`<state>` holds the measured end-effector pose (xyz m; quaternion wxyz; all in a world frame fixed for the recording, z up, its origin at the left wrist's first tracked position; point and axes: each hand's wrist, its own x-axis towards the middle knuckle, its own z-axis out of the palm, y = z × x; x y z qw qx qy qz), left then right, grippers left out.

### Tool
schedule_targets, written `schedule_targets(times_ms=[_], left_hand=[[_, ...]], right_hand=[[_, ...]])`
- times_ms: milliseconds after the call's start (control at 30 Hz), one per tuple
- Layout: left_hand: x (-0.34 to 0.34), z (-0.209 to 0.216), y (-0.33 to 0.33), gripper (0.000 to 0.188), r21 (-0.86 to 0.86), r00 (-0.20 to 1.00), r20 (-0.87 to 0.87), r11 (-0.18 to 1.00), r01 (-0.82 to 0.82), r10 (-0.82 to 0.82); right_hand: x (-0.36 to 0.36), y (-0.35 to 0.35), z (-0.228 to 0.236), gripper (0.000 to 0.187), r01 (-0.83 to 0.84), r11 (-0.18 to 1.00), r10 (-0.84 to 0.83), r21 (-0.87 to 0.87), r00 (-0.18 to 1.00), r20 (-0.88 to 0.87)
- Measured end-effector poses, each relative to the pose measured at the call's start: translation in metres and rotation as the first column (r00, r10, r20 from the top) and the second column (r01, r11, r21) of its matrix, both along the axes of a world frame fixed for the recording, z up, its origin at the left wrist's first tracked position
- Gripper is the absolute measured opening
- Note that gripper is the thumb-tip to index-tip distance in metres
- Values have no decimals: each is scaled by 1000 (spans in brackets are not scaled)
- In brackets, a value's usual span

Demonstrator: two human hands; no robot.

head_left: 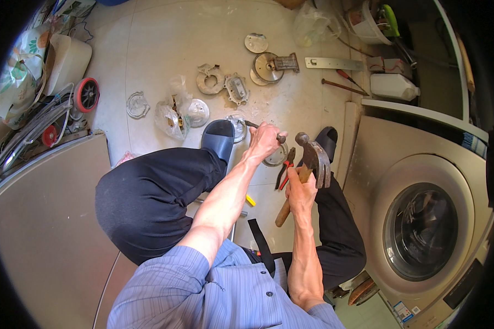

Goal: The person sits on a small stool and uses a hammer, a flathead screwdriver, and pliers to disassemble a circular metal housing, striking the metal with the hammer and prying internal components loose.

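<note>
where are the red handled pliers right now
In the head view the red-handled pliers lie on the floor just left of the hammer in the right hand, below the left hand.

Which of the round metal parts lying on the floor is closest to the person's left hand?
The round metal disc directly under the left hand, beside the red-handled pliers. The other round parts lie farther up the floor, beyond the slipper.

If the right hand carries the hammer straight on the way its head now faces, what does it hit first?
Most likely the metal rod gripped in the left hand. The claw hammer in the right hand faces its top end, though depth is hard to judge.
</note>
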<state>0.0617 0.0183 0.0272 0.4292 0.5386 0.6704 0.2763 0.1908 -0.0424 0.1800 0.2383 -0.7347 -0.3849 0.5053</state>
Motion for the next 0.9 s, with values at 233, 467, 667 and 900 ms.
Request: schedule_targets(times_ms=[233, 467, 667, 900], left_hand=[[0, 2, 0, 33, 22, 998, -49, 999, 34, -33], [-5, 0, 6, 27, -111, 990, -81, 988, 104, -113], [-2, -2, 0, 12, -6, 987, -99, 992, 128, -128], [-5, 3, 11, 13, -203, 978, -51, 961, 187, -201]], right_hand=[[2, -1, -1, 22, 0, 1000, 1, -6, 1000, 24], [4, -5, -5, 22, 38, 999, -38, -24, 999, -5], [8, -8, -13, 19, -26, 1000, 25, 13, 998, 52], [5, -7, -11, 20, -10, 1000, 11, -24, 999, 48]])
